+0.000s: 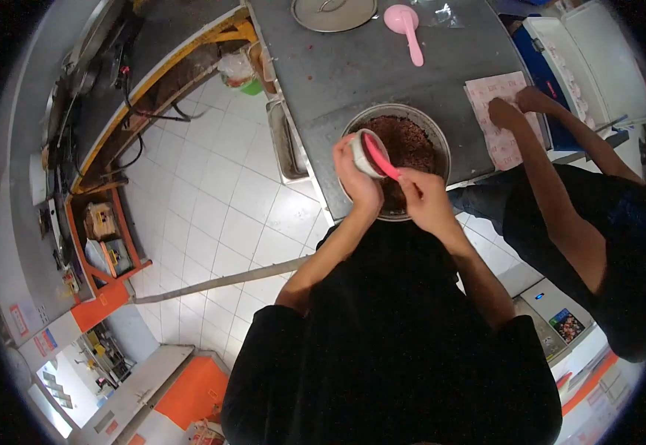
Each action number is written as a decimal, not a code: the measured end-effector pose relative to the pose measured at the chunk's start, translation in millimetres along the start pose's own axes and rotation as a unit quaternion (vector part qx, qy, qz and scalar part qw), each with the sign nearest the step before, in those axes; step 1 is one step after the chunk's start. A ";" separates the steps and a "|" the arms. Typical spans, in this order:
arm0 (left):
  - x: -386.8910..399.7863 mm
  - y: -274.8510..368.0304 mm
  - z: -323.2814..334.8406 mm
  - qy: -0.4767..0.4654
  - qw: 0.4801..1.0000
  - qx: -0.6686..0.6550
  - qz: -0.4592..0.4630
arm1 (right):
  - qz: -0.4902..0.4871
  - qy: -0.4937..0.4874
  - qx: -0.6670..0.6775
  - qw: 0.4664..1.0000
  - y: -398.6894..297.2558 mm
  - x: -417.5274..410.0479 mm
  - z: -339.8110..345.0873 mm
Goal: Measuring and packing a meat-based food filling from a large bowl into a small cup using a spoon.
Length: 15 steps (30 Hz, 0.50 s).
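Observation:
Tilted over a round metal pot (447, 150), a small white cup (358, 153) rests in the grip of my left hand (360, 186). Between the fingers of my right hand (431, 203) is the handle of a pink spoon or spatula (379, 157), its head inside the cup. Reddish-brown matter shows within the cup. A dark reddish-brown crumbly mixture (409, 139) fills the lower part of the pot, which stands at the near edge of the grey table (334, 78). My hands and the cup hide the pot's left side.
To the right, a co-worker's hands (505, 113) press on pink-printed paper (500, 147). A pink ladle (403, 25) and metal lid (334, 12) lie at the far side. An open cooler box (556, 78) stands beyond the paper. Beside the table's left edge is a metal tray (284, 144).

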<state>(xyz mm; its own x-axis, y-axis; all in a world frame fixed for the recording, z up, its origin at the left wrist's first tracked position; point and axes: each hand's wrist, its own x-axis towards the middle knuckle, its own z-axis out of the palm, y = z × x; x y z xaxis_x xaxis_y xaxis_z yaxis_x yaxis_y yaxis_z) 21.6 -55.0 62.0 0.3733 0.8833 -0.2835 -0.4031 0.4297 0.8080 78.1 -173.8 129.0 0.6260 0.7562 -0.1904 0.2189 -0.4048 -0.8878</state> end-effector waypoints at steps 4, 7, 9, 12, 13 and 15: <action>-2.2 -2.9 18.3 0.025 0.999 -0.047 0.002 | -0.055 0.069 -0.034 0.996 -5.4 -6.2 1.6; -0.6 -4.4 27.1 0.002 1.000 -0.016 -0.019 | -0.068 0.060 -0.025 0.996 -0.3 -0.4 -15.4; -0.9 -6.1 26.5 -0.017 0.999 -0.041 -0.028 | -0.083 0.073 -0.052 0.993 -2.1 -1.3 -18.3; 3.0 0.4 14.6 -0.080 0.994 -0.039 -0.063 | -0.109 0.054 -0.034 0.992 -3.5 -3.5 -20.2; 7.3 -2.3 5.2 -0.085 0.992 -0.048 -0.076 | -0.070 0.022 -0.018 0.997 -3.0 -6.4 -30.3; 4.0 9.0 0.2 -0.104 0.975 -0.106 -0.166 | -0.082 0.085 0.022 0.993 2.6 -16.9 -45.4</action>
<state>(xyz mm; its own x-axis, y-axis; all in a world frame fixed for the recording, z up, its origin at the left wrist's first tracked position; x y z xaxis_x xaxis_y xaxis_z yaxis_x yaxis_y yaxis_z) 19.6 -47.7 68.2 0.6646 0.6414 -0.3833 -0.3864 0.7340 0.5585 102.0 -211.0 148.9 0.7035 0.7102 0.0278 0.2975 -0.2588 -0.9190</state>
